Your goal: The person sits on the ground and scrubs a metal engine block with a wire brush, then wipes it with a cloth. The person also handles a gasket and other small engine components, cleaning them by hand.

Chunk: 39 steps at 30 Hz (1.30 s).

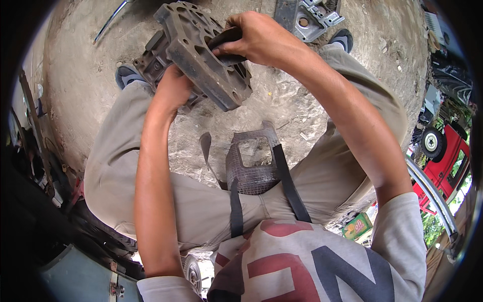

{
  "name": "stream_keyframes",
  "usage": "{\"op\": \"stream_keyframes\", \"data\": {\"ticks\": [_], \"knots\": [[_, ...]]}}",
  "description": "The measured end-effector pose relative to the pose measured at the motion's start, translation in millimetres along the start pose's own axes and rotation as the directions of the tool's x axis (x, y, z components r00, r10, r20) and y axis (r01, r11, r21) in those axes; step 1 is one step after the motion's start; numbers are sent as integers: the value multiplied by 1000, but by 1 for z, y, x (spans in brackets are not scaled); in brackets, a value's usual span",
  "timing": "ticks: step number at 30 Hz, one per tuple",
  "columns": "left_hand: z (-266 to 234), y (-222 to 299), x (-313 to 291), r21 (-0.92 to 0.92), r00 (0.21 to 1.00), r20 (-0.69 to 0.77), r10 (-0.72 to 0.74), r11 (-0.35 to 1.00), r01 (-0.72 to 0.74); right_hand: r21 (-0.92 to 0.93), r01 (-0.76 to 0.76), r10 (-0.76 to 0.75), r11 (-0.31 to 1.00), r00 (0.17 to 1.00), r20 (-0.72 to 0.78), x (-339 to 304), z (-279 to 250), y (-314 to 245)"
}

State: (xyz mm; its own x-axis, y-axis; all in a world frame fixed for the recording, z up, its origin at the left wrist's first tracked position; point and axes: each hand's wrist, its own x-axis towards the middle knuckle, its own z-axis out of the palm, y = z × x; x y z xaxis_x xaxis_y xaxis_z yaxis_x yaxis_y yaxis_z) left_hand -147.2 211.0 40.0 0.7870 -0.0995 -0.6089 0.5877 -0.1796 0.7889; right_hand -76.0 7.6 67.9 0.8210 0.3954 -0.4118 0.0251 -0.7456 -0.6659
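A dirty grey engine block (193, 63), with a flat, holed face, stands tilted between my feet. My left hand (174, 88) grips its near left side, and the fingertips disappear behind the metal. At the upper right of the same face, my right hand (246, 40) is closed on a dark curved piece (226, 40). That piece lies against the openings of the block; its exact kind cannot be made out.
A brown woven frame with black straps (251, 183) lies on the dirt floor between my legs. Beyond my right foot (343, 39) is a silver metal casting (314, 22). A thin metal rod (108, 22) lies far left. A red vehicle (448, 166) stands at right.
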Motion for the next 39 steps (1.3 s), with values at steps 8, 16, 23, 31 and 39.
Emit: {"op": "stream_keyframes", "data": {"ticks": [8,16,23,31,39], "knots": [[9,-12,9,139,995,-38,96,986,-89,7,49,-48,999,995,-91,-5,0,9],[-2,-15,26,275,891,-94,445,871,-406,-173,399,-435,900,826,-359,10,-3,13],[14,-17,28,-160,913,-23,407,900,-405,-34,170,-172,985,983,-59,8,-22,3],[-5,-22,25,365,839,2,544,781,-507,-32,226,-228,974,964,-139,5,-16,-1],[0,-7,17,255,905,-128,406,895,-365,-53,278,-283,959,935,-213,3,-14,-3]]}}
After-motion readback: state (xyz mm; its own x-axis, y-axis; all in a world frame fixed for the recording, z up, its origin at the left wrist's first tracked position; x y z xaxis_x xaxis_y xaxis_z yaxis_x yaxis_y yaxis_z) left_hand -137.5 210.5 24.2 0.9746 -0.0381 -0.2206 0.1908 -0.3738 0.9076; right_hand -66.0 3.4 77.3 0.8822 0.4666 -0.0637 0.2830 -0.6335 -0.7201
